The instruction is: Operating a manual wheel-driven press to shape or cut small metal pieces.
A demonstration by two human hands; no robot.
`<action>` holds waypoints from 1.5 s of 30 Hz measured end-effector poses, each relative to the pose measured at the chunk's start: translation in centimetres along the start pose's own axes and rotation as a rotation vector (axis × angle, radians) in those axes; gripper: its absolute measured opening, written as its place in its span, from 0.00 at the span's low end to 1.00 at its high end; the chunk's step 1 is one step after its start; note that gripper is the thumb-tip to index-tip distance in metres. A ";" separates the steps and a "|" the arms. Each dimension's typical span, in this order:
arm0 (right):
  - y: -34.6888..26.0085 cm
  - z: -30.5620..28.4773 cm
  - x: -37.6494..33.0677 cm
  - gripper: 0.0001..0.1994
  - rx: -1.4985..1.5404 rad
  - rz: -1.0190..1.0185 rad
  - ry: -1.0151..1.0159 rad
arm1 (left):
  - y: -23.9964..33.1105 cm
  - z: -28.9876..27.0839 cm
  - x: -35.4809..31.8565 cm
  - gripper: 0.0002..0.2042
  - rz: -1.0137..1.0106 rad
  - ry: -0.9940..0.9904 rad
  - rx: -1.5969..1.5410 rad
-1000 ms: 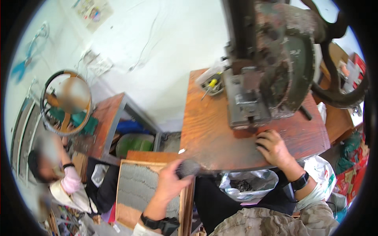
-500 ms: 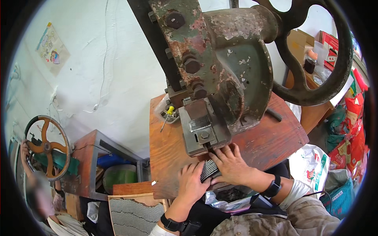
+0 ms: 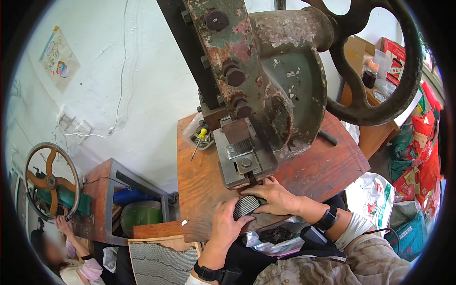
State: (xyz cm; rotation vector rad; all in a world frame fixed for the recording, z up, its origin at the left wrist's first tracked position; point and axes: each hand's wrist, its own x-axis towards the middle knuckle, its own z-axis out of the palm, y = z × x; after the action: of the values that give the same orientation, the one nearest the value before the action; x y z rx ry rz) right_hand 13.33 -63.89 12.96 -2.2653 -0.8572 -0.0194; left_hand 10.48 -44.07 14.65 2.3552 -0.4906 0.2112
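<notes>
Two hands meet at the near edge of one wooden table (image 3: 209, 190), right under the head of a single big rusted green press (image 3: 266, 90). The left hand (image 3: 227, 222) curls around a small ridged grey piece (image 3: 246, 206), thumb over its near end and fingers under it — a closed grip on the piece. The right hand (image 3: 273, 195) lies flat on top, fingers pressed together and pointing left, holding the same piece down against the table edge just below the press's steel die block (image 3: 242, 159). One piece, then, and both hands on it.

Each wrist wears one black band — two in all. The press has one large dark handwheel (image 3: 380, 61) at its upper right. Behind the die block sits one clear tray (image 3: 197, 135) with one yellow-handled screwdriver (image 3: 199, 141) leaning out of it.

To the lower left stands one stack of grey ribbed sheets (image 3: 164, 263) in a wooden frame. Farther left is a second machine with one orange-spoked wheel (image 3: 50, 179); another person's hand (image 3: 61, 223) reaches up just beneath it.
</notes>
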 end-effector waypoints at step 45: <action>0.0 -4.1 -3.5 0.14 0.246 -0.031 0.544 | 0.3 0.2 13.6 0.16 0.072 0.331 -0.005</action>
State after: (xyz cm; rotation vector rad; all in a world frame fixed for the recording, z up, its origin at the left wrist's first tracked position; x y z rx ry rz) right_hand 11.54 -68.46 15.21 -1.8774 -0.5647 -0.4940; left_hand 22.79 -48.33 18.62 2.2397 -0.4125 0.6210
